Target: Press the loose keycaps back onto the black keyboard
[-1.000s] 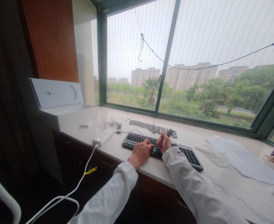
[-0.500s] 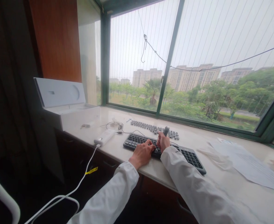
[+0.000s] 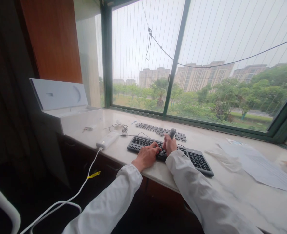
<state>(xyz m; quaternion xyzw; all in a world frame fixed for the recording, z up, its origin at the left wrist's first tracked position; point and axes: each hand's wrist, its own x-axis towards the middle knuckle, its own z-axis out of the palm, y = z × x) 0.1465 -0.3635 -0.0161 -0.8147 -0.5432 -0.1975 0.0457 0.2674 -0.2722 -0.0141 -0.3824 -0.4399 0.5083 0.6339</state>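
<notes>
Dark and ragged at its upper end, a slim tool [image 3: 172,132] rises from your right hand [image 3: 169,144], whose fingers are wrapped round it above the middle of the keyboard [image 3: 199,160]. Just beside it, your left hand [image 3: 145,156] rests across the keyboard's near edge, fingers curled down onto it; they hide their own tips, so I can't tell whether they pinch anything. Over the last second the tool has swung from a clear rightward lean to nearly upright, while your left hand has kept its place, so your work seems to be staying on one small patch of the keyboard. Behind the keyboard, loose keycaps [image 3: 149,127] lie in rows, apparently undisturbed. A white plastic block [image 3: 108,140] sits left of the keyboard, with an open white box [image 3: 62,94] farther off that way. To the keyboard's right, papers [image 3: 263,170] spread over the counter [image 3: 251,201].
</notes>
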